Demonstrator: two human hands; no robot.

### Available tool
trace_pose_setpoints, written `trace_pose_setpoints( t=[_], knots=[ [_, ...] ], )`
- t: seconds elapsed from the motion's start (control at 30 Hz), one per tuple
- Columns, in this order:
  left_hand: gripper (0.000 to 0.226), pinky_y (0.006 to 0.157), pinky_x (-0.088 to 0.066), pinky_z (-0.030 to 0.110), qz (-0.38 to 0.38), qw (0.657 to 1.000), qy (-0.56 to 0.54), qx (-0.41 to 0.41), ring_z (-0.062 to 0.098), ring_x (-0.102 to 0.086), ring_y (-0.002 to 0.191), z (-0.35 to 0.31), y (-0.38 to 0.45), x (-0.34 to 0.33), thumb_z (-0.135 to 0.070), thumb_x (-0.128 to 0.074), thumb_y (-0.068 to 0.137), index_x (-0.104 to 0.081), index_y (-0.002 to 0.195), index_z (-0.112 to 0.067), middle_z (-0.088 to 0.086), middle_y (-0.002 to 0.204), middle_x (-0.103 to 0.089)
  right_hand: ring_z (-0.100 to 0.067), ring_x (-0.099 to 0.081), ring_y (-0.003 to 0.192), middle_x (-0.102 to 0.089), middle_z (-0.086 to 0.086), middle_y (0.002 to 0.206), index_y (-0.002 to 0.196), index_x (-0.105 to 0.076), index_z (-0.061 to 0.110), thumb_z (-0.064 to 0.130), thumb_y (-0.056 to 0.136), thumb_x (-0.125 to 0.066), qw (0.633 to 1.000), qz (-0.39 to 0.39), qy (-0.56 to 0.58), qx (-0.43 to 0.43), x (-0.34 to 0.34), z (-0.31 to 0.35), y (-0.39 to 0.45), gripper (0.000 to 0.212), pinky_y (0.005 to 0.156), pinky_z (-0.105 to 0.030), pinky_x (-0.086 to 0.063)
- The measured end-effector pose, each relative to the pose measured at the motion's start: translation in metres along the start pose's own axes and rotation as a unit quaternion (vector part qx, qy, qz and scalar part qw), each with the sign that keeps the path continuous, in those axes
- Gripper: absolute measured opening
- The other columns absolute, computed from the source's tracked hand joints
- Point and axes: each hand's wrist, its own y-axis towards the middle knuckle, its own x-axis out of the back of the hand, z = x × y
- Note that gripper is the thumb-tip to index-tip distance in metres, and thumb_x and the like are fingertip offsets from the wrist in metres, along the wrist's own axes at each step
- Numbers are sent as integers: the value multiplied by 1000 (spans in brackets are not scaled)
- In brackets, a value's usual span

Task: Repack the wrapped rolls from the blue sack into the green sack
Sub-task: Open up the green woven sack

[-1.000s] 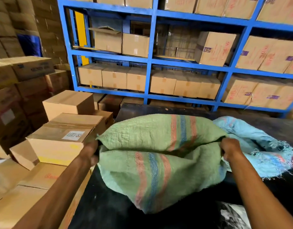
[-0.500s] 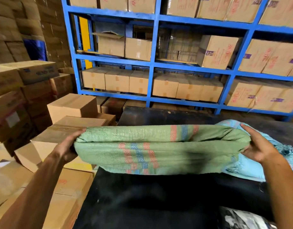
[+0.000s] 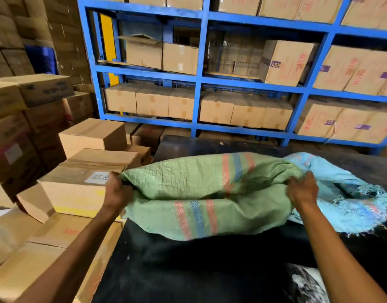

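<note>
A green woven sack [image 3: 201,197] with pink and blue stripes hangs folded between my hands above the black table [image 3: 188,270]. My left hand [image 3: 117,192] grips its left edge. My right hand [image 3: 302,190] grips its right edge. Behind and to the right lies the blue sack [image 3: 349,200], crumpled on the table, its frayed mouth facing right. No wrapped rolls are visible.
Stacked cardboard boxes [image 3: 83,178] crowd the floor left of the table. A blue steel rack [image 3: 199,79] full of boxes stands behind the table. A black-and-white patch [image 3: 308,285] lies at the table's near right corner.
The green sack was pulled wide and flat half a second ago; now my hands are closer together and it bulges and sags lower. My right hand has closed on the edge.
</note>
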Motion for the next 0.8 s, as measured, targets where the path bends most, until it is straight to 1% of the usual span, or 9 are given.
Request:
trace_pose_setpoints(
  t=[0.1,0.17,0.23,0.27,0.33,0.53,0.63,0.73,0.8],
  knots=[
    [20,71,-55,39,100,939,-266,191,29,-57,86,-17,-15,-10,-6,-41,98,-51,111,5,17,99,-62,-34,-57,111,-60,-22,123,125,-52,-2,23,91,-51,963,107,224,-102,-14,9,-8,43,95,-45,-47],
    [31,66,-57,43,163,872,-371,275,32,-68,73,-20,-23,-4,-23,-46,95,-62,105,1,20,85,-69,-28,-64,87,-71,-14,90,106,-61,5,30,94,-48,917,194,310,-161,-9,13,-12,31,77,-39,-52],
    [38,57,-57,43,166,852,-392,304,34,-70,59,-14,-16,14,-34,-47,90,-68,94,-3,21,73,-71,-22,-67,58,-70,-6,58,82,-67,8,38,81,-63,895,244,336,-162,11,13,-15,30,57,-30,-53],
    [41,60,-55,42,146,857,-380,317,32,-69,56,-8,-8,24,-37,-42,92,-68,97,-6,20,70,-71,-21,-67,50,-69,-6,55,72,-70,8,38,71,-68,897,254,324,-159,22,11,-11,30,49,-28,-54],
    [39,62,-53,38,116,866,-363,323,28,-69,53,-3,5,39,-38,-39,92,-64,100,-10,15,66,-72,-20,-67,46,-70,-8,58,63,-73,8,27,79,-55,883,265,347,-172,39,6,-4,31,39,-29,-53],
    [36,69,-58,35,129,928,-270,222,25,-70,75,2,7,35,-49,-57,87,-67,98,-16,7,82,-75,-13,-70,59,-75,-2,78,95,-64,12,28,99,-40,888,272,343,-139,49,2,6,29,48,-24,-56],
    [24,77,-52,36,139,967,-159,145,27,-64,87,0,2,29,-35,-56,92,-65,96,-13,9,91,-71,-11,-68,53,-73,-1,64,95,-61,7,16,101,-36,910,265,291,-128,49,-1,7,27,45,-23,-55],
    [25,65,-48,32,123,982,-104,98,28,-61,76,-3,1,12,-11,-44,95,-63,81,-3,17,85,-66,-17,-70,58,-72,-4,62,116,-56,-1,11,99,-36,921,250,271,-128,30,4,2,29,43,-24,-54],
    [31,72,-53,38,93,986,-60,125,33,-62,83,7,9,0,-19,-41,90,-60,94,5,25,97,-64,-23,-67,72,-73,-7,68,123,-54,-2,16,99,-38,917,248,278,-141,13,6,-4,34,43,-23,-53]
  ],
)
